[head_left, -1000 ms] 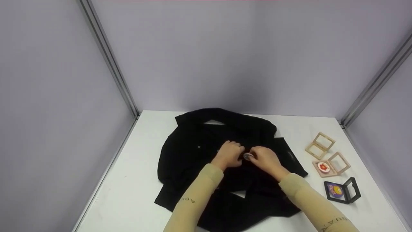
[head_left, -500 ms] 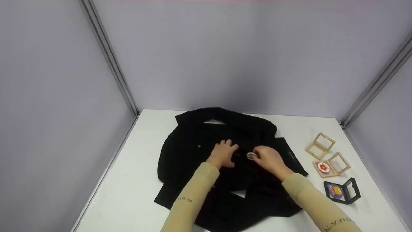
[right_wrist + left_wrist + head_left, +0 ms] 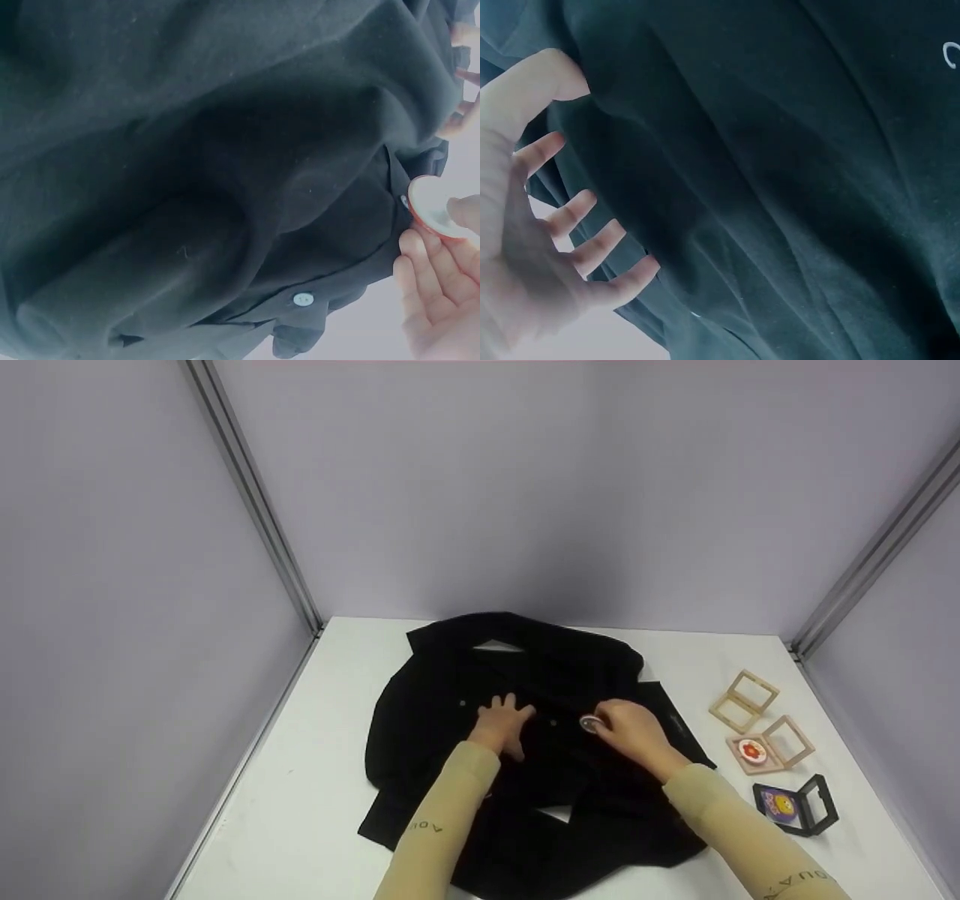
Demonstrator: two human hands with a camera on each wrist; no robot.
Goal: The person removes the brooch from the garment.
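Observation:
A black buttoned shirt (image 3: 420,727) lies spread and rumpled on the white table. In the head view my left hand (image 3: 501,726) is over the shirt's middle, fingers spread. The left wrist view shows its fingers (image 3: 600,247) bent a little, with nothing between them and the dark cloth (image 3: 742,165) beside them. Farther right, my right hand (image 3: 634,735) pinches a round badge (image 3: 590,724) between thumb and fingers. From the right wrist, the badge (image 3: 427,204) has a pale face and a red rim. It is close to a shirt button (image 3: 303,299) and the placket edge.
At the table's right side stand several things: a beige open frame case (image 3: 744,702), a pink open case (image 3: 765,757) with a red-flower badge (image 3: 752,751), and a black open case (image 3: 802,819) with a purple-and-yellow badge (image 3: 781,805). Grey panels (image 3: 480,495) enclose the table.
My left hand has let go near the badge, moved left and spread its fingers, uncovering a shirt button. My right hand has shifted slightly right, still pinching the badge.

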